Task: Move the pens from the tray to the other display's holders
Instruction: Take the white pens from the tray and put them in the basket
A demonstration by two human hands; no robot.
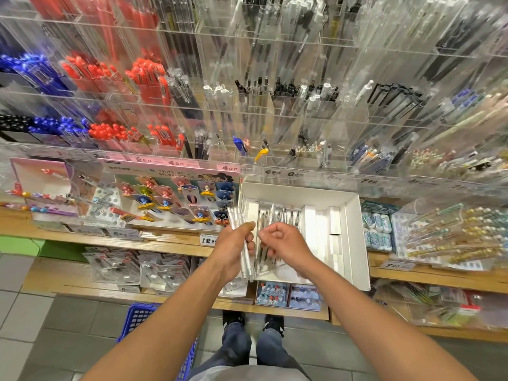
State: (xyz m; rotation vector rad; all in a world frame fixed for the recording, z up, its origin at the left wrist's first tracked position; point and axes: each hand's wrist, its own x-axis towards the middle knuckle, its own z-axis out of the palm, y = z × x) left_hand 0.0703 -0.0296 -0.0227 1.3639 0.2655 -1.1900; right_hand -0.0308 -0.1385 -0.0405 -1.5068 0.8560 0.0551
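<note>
Fingers (248, 226) of the left hand (233, 243) are curled round a small bundle of clear, silvery plastic pens (238, 220), held roughly upright with the upper ends standing above the fist and the lower ends poking out below it. The right hand (283, 239), just beside the left, has its fingers bent inward and seems to pinch one more clear pen (260, 250) at the near edge of the white cardboard tray (354, 235); blur makes the exact contact hard to read.

The step in hand looks like gathering: pens are being picked out of the tray and collected into the left fist before any are carried away. More clear pens (280, 215) lie side by side in the tray's left part, just beyond both hands, so the tray is not yet emptied.

Next, I judge, the pinched pen needs passing into the left bundle, or the bundle needs lifting to the clear acrylic holders (302, 160) on the tiered display above the wooden shelf (170, 246). That calls for choosing a compartment with room and dropping the pens in endwise without spilling the slippery bundle.
</note>
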